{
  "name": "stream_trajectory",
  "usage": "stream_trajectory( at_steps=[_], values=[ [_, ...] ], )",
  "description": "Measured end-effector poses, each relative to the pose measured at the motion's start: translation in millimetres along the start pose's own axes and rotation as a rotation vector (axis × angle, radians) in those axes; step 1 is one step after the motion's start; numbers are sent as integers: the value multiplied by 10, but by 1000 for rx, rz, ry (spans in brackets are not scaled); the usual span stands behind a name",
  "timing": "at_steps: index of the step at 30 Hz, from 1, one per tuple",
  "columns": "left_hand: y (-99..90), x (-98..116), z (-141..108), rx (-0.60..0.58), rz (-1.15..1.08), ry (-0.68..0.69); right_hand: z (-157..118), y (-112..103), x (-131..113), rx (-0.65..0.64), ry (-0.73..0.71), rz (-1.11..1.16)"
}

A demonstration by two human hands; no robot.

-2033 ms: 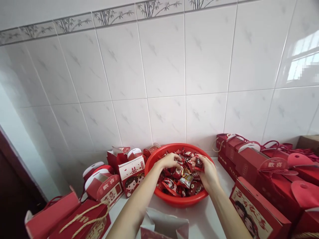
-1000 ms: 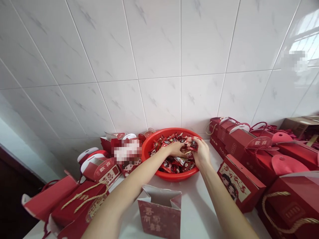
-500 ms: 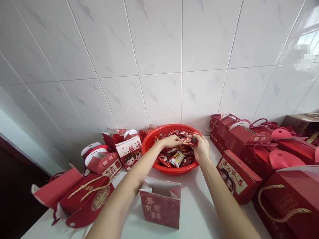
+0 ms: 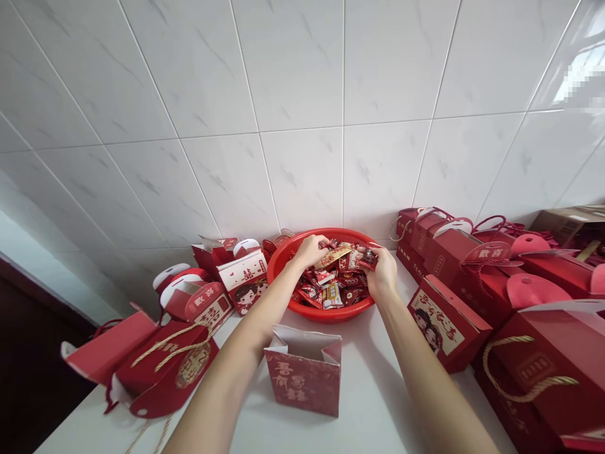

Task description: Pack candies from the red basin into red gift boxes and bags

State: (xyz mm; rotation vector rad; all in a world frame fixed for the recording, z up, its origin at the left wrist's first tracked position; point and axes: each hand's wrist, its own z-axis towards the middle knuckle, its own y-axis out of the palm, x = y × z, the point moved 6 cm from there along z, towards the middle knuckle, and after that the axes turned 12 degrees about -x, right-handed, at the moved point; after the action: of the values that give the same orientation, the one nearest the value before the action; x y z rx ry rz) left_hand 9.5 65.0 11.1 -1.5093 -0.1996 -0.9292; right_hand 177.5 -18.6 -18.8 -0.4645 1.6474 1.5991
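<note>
A red basket (image 4: 331, 316) filled with wrapped sweets (image 4: 331, 294) is set on a white worktop (image 4: 373, 403), close to the tiled wall (image 4: 302, 183) at the far side. Both hands are held over the basket. The fingers of the right hand (image 4: 384, 274) are curled at the basket's right edge, and a small dark red packet (image 4: 368, 257) is gripped in them. The left hand (image 4: 311, 250) is reached in from the left with its fingers bent down; a tan packet (image 4: 334, 255) is seen tilted at its fingertips, but whether it is pinched cannot be told. Among the sweets just below, a yellow and white wrapper can be made out.

On the near side of the basket, between the forearms, a red paper bag (image 4: 305, 383) is stood upright with its mouth open; its front is marked with pale characters. To the left, a white and red box (image 4: 246, 280) is placed just beside the basket, and a red box with rope handles (image 4: 165, 359) is set nearer. To the right, a box printed with two cartoon figures (image 4: 444, 325) is stood near the right forearm, and a large rope-handled box (image 4: 534, 372) is placed at the near right.
</note>
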Motion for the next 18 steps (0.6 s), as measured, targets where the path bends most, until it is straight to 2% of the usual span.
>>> stream_trajectory(
  at_steps=[2,4,6,7,8,13,18],
  values=[
    [64,106,-19,-37,80,95,-6,-5,-8,21,-13,-8],
    [254,187,-25,-235,135,160,-14,2,-20,30,-26,-7],
    [468,201,-37,-456,165,150,-24,14,-27,30,-31,0],
    [546,194,-41,-521,187,136,-29,19,-28,28,-31,3],
    [597,185,-38,-550,208,122,-32,24,-28,26,-30,5],
    [688,105,4,-542,269,36,-31,29,-23,8,-27,0],
    [728,113,25,-565,238,59,-29,27,-23,17,6,-9]
  ],
)
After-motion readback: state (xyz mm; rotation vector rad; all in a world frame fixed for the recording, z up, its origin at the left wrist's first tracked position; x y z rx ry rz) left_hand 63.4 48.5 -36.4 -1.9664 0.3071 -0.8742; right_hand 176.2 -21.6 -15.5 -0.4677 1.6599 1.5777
